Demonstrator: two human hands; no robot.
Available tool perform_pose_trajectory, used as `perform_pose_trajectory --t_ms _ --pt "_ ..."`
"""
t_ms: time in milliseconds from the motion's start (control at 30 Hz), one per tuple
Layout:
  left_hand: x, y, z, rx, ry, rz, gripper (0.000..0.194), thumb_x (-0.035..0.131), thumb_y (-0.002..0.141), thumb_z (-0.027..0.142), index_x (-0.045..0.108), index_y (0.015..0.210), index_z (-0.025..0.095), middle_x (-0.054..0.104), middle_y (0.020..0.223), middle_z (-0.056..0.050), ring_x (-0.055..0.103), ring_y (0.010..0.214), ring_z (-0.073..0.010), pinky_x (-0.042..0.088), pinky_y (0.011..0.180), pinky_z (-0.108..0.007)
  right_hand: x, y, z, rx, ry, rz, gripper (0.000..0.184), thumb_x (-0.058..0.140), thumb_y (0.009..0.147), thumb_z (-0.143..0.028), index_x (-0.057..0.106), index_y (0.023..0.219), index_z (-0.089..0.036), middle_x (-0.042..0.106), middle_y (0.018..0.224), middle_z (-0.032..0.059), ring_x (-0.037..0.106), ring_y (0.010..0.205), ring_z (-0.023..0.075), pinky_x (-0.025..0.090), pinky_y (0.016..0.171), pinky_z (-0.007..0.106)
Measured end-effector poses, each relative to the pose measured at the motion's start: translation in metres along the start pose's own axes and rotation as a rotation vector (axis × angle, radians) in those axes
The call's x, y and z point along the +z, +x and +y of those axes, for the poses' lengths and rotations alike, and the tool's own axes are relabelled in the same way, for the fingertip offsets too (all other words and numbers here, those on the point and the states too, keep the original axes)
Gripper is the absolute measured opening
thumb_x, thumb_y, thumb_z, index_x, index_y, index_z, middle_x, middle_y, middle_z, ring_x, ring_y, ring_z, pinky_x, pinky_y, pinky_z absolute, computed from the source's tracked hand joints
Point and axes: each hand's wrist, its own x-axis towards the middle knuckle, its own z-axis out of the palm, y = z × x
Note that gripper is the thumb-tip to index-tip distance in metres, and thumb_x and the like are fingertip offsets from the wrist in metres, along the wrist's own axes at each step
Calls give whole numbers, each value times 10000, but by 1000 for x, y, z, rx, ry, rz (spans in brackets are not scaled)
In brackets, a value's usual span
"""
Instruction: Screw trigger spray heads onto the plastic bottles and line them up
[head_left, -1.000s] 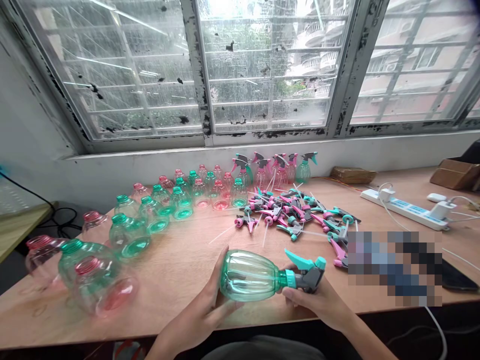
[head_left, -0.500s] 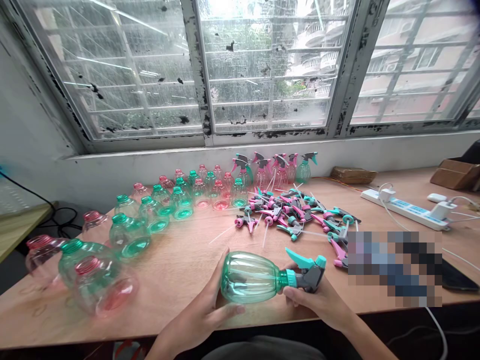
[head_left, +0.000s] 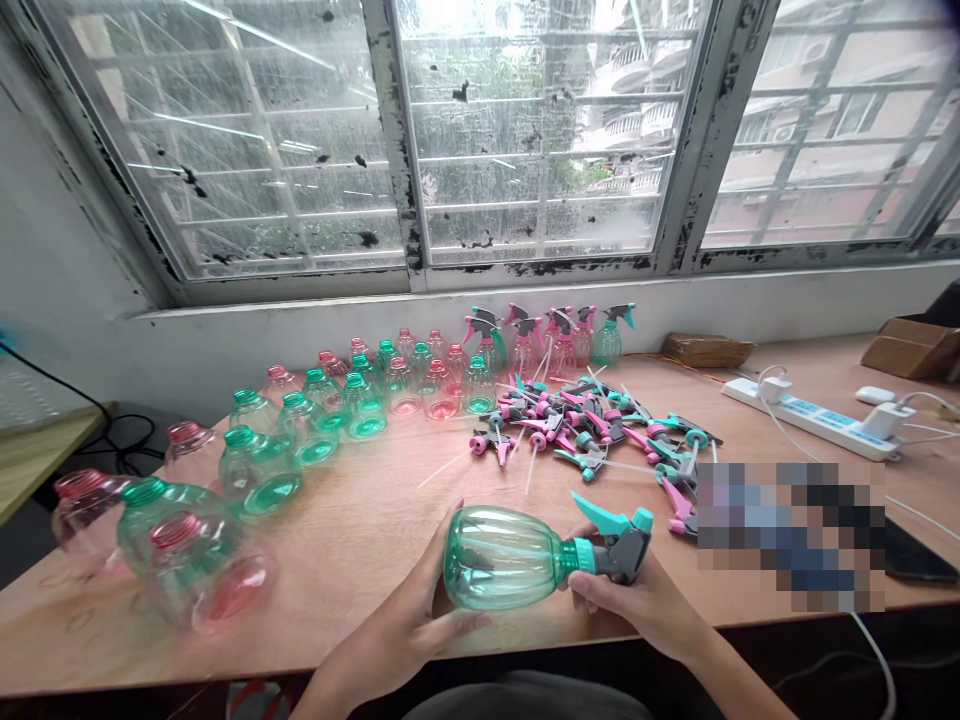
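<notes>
A clear green spray bottle (head_left: 502,558) lies sideways between my hands, over the front of the table. Its grey and teal trigger sprayer (head_left: 619,545) sits on the neck and points right, with a pale tube visible inside the bottle. My left hand (head_left: 427,600) is wrapped round the bottle's base, thumb below it. With my right hand (head_left: 622,595) I grip the neck and sprayer collar; the thumb presses near the collar and some fingers are hidden behind it. Beyond my hands lies a pile of loose pink, teal and grey trigger sprayers (head_left: 570,425) with thin tubes.
Several open green bottles (head_left: 262,470) and pink bottles (head_left: 210,575) stand at left. Bottles with sprayers fitted (head_left: 607,340) line the wall under the window. At right are a white power strip (head_left: 810,418), cables, a brown cardboard box (head_left: 911,348) and a blurred-out patch.
Almost nothing differs. The spray bottle and both hands have shifted very slightly right and down, with the same hold.
</notes>
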Motion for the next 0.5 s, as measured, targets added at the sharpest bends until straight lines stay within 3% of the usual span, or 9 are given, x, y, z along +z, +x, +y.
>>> perform_pose_trajectory --t_ms 167,333,500 --pt "-1 -1 -5 44 12 -2 940 639 980 295 -35 1630 372 137 1727 -64 152 1577 -348 141 1285 -540 2 0 -2 -16 -8 -1 429 862 787 -456 664 1066 -197 707 652 -26 623 578 168 510 612 311" --pt "-2 -3 -5 44 60 11 878 564 1021 309 -70 1624 381 45 1745 -35 73 1589 -349 142 1287 -513 1 0 -1 -16 17 -4 419 859 791 -460 668 1051 -193 708 641 -22 622 575 163 515 609 303" --pt "-1 -2 -3 33 58 13 994 641 985 354 -121 1622 358 30 1748 -45 132 1585 -341 101 1290 -512 0 1 1 -2 33 -2 415 862 796 -440 657 1052 -187 718 630 -18 622 570 160 518 599 295"
